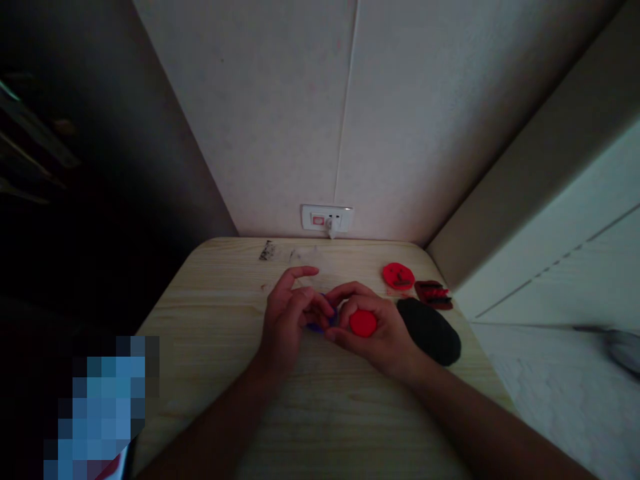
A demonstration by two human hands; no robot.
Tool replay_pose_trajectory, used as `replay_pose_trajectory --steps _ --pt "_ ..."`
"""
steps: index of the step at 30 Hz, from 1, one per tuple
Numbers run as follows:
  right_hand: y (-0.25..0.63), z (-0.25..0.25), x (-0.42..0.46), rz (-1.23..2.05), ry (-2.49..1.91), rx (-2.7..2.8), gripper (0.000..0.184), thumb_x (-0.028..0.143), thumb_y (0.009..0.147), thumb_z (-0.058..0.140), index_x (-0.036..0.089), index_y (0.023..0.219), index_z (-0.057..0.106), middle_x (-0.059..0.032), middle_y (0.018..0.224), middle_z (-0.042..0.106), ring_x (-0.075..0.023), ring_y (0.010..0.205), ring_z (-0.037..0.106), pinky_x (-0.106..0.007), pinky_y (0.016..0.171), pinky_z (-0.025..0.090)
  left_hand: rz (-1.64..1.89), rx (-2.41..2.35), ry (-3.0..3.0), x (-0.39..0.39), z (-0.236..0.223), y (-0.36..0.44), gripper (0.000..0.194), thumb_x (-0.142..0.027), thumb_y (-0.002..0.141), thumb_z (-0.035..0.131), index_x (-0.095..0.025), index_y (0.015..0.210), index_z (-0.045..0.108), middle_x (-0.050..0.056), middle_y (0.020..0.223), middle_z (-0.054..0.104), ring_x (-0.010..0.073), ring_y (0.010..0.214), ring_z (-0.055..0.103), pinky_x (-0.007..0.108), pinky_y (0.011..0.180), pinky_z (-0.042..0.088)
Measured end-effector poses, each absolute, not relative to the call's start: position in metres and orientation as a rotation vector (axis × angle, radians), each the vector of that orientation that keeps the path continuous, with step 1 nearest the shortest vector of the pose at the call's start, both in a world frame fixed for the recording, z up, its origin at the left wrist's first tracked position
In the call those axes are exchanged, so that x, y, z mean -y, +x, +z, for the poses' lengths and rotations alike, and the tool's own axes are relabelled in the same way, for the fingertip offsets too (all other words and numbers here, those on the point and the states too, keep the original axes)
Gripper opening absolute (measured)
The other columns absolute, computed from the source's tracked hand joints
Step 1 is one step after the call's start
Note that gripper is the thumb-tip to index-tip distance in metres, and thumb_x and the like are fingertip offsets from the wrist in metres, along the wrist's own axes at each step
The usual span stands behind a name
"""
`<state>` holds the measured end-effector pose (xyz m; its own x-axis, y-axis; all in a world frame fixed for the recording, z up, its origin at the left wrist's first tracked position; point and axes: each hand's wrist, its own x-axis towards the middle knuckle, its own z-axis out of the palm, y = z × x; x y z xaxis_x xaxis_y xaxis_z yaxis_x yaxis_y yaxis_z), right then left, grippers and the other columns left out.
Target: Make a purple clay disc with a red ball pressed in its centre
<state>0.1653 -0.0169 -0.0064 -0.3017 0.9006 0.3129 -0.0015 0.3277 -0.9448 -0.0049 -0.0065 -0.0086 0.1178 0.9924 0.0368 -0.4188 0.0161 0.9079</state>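
My left hand point(286, 320) is over the middle of the wooden table, index finger lifted and the other fingers curled around a small blue-purple piece of modelling clay point(315, 327). That piece is largely covered by the fingers, so its shape cannot be made out. My right hand point(383, 330) has a round red lump of clay point(363, 323) held in its curled fingers. Its thumb and fingertips also reach the blue piece, meeting my left fingertips there.
Right of my hands lie a red disc with dark marks point(399, 275), a brown piece with black and red strips point(434, 295) and a dark oval slab point(430, 331). A wall socket point(327, 219) holds a plug behind the wooden table point(200, 333). A pixelated blue patch point(107, 407) is at lower left.
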Motion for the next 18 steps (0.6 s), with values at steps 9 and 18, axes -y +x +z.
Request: replay_pose_trajectory --steps 9,18 --pt "0.1648 -0.0059 0.0166 1.209 -0.827 1.526 0.024 0.017 0.075 0.088 0.020 0.068 0.065 -0.0046 0.106 0.069 -0.0189 0.097 0.067 -0.034 0.091 0.051 1.301 -0.821 0.970 0.0065 -0.0090 -0.0055 0.036 -0.035 0.090 0.060 -0.018 0.121 0.053 -0.001 0.064 0.071 0.0161 0.055 0.063 0.024 0.053 0.051" --pt "0.1638 -0.0053 0.0158 1.230 -0.833 1.507 0.023 0.021 0.079 0.086 0.021 0.069 0.065 -0.0039 0.104 0.070 -0.0184 0.096 0.067 -0.033 0.090 0.051 1.315 -0.841 0.970 0.0056 -0.0075 -0.0045 0.035 -0.035 0.089 0.060 -0.019 0.119 0.053 -0.001 0.063 0.070 0.0155 0.055 0.062 0.023 0.054 0.049"
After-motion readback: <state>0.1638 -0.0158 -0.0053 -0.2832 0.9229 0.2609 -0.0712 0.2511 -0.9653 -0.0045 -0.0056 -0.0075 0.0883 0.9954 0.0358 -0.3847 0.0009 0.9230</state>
